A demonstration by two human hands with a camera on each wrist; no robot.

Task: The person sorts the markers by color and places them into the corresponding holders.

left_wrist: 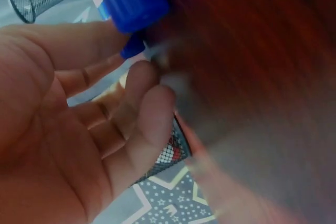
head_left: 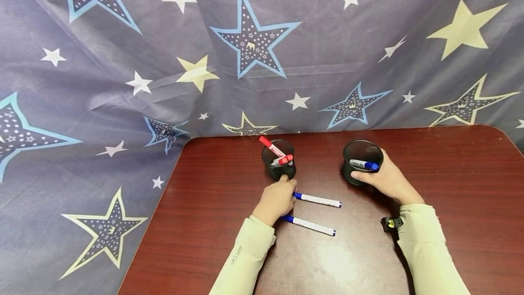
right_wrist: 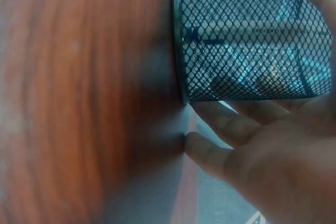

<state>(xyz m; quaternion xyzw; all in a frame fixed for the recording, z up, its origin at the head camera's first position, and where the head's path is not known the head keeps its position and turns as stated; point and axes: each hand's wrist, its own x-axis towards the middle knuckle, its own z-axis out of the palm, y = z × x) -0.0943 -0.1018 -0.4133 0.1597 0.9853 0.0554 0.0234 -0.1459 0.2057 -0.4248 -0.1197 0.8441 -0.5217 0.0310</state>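
My right hand (head_left: 389, 179) grips the right black mesh pen holder (head_left: 353, 177), thumb on its near side and fingers around the far side. A blue-capped marker (head_left: 362, 164) leans inside; its barrel shows through the mesh (right_wrist: 252, 85) in the right wrist view. My left hand (head_left: 276, 199) pinches the cap end of a blue-capped whiteboard marker (head_left: 319, 200) lying on the table, thumb and index finger meeting at the cap (left_wrist: 134, 46). A second blue marker (head_left: 313, 226) lies nearer, its cap end partly hidden under the left hand.
Beyond the left hand stands another black mesh pen holder (head_left: 282, 173) with red-capped markers (head_left: 272, 147) in it. The reddish-brown wooden table (head_left: 462, 185) ends at a star-patterned cloth (head_left: 311, 53) hanging behind it.
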